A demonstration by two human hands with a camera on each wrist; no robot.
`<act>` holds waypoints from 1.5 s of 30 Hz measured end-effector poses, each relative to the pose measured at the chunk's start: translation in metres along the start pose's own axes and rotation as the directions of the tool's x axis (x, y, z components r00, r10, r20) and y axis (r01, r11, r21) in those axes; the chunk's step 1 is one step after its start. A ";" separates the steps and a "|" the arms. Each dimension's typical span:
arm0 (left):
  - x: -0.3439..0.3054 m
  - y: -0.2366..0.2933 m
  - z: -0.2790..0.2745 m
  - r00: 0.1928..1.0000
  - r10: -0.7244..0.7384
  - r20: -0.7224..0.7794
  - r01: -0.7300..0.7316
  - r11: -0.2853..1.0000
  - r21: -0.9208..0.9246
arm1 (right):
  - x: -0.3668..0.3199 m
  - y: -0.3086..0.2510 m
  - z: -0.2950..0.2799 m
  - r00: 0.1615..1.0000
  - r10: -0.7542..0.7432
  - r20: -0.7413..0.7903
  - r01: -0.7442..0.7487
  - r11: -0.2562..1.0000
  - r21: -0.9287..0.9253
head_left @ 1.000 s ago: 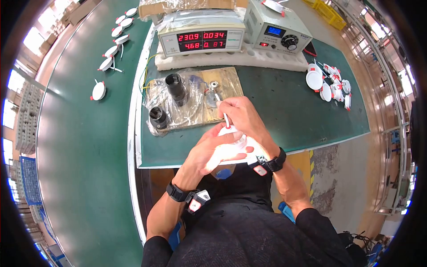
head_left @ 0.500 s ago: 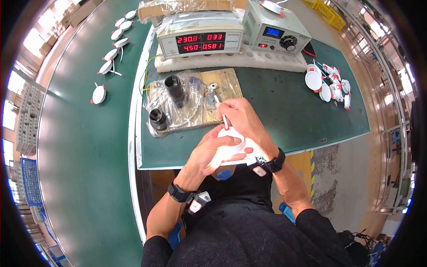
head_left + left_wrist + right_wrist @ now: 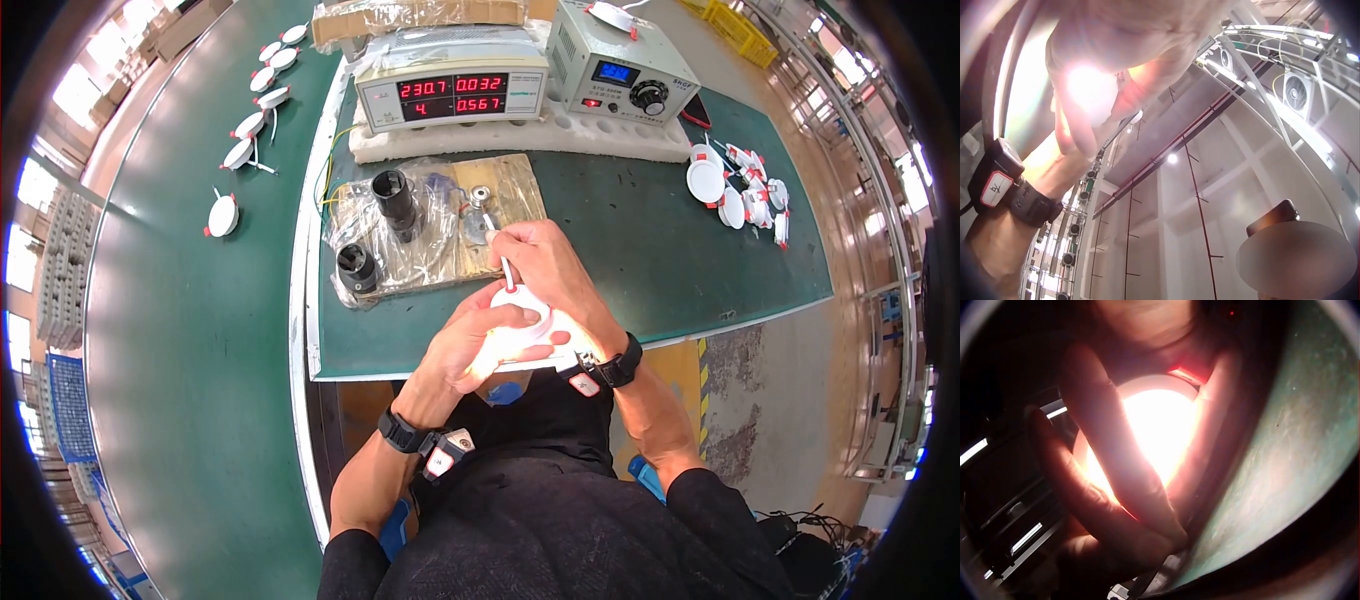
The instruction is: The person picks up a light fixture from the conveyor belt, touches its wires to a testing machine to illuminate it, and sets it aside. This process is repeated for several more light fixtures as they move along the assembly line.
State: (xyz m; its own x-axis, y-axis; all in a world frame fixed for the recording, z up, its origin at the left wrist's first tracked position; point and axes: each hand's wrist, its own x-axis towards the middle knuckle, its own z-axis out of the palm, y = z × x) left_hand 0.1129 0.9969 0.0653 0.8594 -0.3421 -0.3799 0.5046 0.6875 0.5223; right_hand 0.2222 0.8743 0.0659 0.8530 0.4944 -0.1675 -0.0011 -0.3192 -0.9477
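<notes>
A lit round white lamp (image 3: 522, 312) is gripped by the left hand (image 3: 468, 340), its thumb across the back of the housing. In the right wrist view, fingers cross the glowing face of the lamp (image 3: 1160, 428), and a red clip (image 3: 1189, 375) shows at its rim. The right hand (image 3: 548, 262) pinches the lamp's white cable (image 3: 508, 272) above the housing, with the cable's far end towards a metal contact (image 3: 480, 195) on the wooden board (image 3: 520, 180). Glare hides part of the lamp in the left wrist view.
Behind the board stand a meter with red digits (image 3: 450, 92) and a grey box with a dial (image 3: 625, 70). Two black sockets (image 3: 395, 205) rise from the board. Several white lamps (image 3: 705, 180) lie at the right, others (image 3: 222, 215) on the green surface at the left.
The red readings on the meter have dropped slightly. Compared with a second ago, the left thumb lies a little differently on the housing; both hands keep their holds.
</notes>
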 end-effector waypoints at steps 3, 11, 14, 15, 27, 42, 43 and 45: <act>-0.001 0.000 0.000 1.000 0.004 0.011 -0.004 1.000 0.002 | 0.000 0.001 0.000 1.000 0.004 -0.001 -0.004 1.000 0.004; -0.001 0.001 0.002 0.999 0.004 0.052 0.000 0.997 -0.072 | -0.001 0.000 -0.001 1.000 -0.028 0.012 0.028 0.999 0.020; -0.004 -0.009 -0.006 0.992 0.123 0.009 -0.123 0.988 0.098 | -0.003 0.009 -0.003 0.998 -0.038 0.058 0.033 0.996 0.087; -0.010 -0.014 -0.010 0.976 0.210 -0.056 -0.191 0.953 0.233 | -0.002 0.014 -0.003 0.992 -0.046 0.122 0.032 0.993 0.113; -0.431 -0.157 -0.075 -0.388 0.746 -0.541 0.904 0.422 -0.065 | -0.043 0.005 -0.024 0.975 -0.132 0.178 0.107 0.984 0.144; -0.161 0.211 -0.227 0.408 0.909 0.085 0.617 -0.344 0.708 | -0.089 -0.023 -0.043 0.995 0.096 0.013 -0.097 0.987 0.127; -0.144 0.225 -0.255 0.387 0.913 0.128 0.604 -0.356 0.713 | -0.091 -0.028 -0.044 0.995 0.099 0.014 -0.100 0.990 0.103; -0.119 0.243 -0.265 0.422 0.878 0.226 0.519 -0.439 0.734 | -0.094 -0.033 -0.046 0.992 0.128 0.022 -0.129 0.988 0.083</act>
State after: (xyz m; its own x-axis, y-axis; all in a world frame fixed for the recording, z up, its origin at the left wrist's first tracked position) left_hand 0.1114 1.3750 0.0350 0.8243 0.3141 0.4711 0.2851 -0.9491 0.1340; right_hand 0.1664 0.8015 0.1255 0.8343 0.4670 -0.2932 -0.1544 -0.3125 -0.9373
